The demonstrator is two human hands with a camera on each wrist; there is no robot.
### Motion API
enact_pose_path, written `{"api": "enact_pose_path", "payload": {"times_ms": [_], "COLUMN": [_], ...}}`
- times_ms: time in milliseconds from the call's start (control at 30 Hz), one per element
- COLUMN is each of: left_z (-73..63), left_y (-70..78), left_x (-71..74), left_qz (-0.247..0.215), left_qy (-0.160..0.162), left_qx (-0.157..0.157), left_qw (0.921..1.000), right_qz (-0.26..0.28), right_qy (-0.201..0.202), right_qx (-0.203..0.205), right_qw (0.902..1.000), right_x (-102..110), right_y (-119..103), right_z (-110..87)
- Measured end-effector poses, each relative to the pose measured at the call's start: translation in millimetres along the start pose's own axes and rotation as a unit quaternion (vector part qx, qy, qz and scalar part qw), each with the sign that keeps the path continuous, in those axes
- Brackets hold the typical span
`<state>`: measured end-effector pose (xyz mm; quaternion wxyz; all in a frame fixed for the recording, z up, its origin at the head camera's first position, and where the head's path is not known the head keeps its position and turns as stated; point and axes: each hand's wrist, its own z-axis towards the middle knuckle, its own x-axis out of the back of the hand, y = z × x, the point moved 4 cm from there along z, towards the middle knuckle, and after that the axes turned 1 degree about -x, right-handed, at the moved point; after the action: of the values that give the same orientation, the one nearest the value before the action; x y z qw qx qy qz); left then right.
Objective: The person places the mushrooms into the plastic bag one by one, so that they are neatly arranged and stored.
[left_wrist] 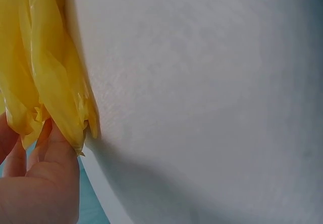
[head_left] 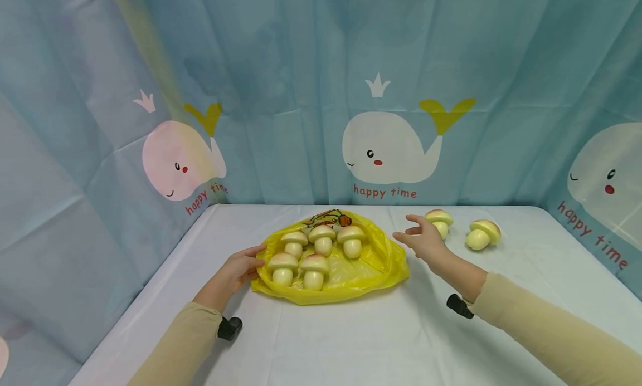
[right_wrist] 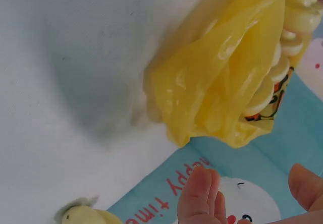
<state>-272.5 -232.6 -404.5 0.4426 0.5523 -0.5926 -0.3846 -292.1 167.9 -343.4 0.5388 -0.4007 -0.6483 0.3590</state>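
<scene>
A yellow plastic bag (head_left: 346, 295) lies spread on the table with its mouth wide. Several toy mushrooms (head_left: 313, 272), cream with pinkish tops, sit in it, bunched toward its left and back. At the bag's left edge, my left hand (head_left: 239, 272) holds the crumpled plastic (left_wrist: 53, 77) between thumb and fingers. My right hand (head_left: 425, 241) hovers just beyond the bag's right end, fingers apart and nothing in its grasp. Right behind that hand stands one toy mushroom (head_left: 441, 221), partly hidden by it. Another toy mushroom (head_left: 482, 234) leans a little farther right.
A white cloth (head_left: 321, 347) covers the table. Behind it and along both sides hangs a blue curtain (head_left: 301, 152) printed with whales. Small black devices (head_left: 229, 328) sit at both wrists, by the beige sleeves (head_left: 541, 325).
</scene>
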Motion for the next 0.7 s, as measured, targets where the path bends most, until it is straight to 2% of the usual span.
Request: {"api": "enact_pose_path", "payload": {"times_ms": [400, 700], "left_z": [-0.7, -1.6], "left_y": [0.4, 1.3], "left_x": [0.1, 0.4], "left_qz": [0.001, -0.002], "left_qy": [-0.001, 0.001], "left_qx": [-0.001, 0.001], "left_qw": [1.0000, 1.0000], "right_qz": [-0.027, -0.041], "right_qy": [0.036, 0.062], "right_qx": [0.023, 0.025], "right_qw": [0.9987, 0.9969], "right_x": [26.3, 40.1], "right_y": [8.7, 18.9], "right_z": [6.9, 15.6]}}
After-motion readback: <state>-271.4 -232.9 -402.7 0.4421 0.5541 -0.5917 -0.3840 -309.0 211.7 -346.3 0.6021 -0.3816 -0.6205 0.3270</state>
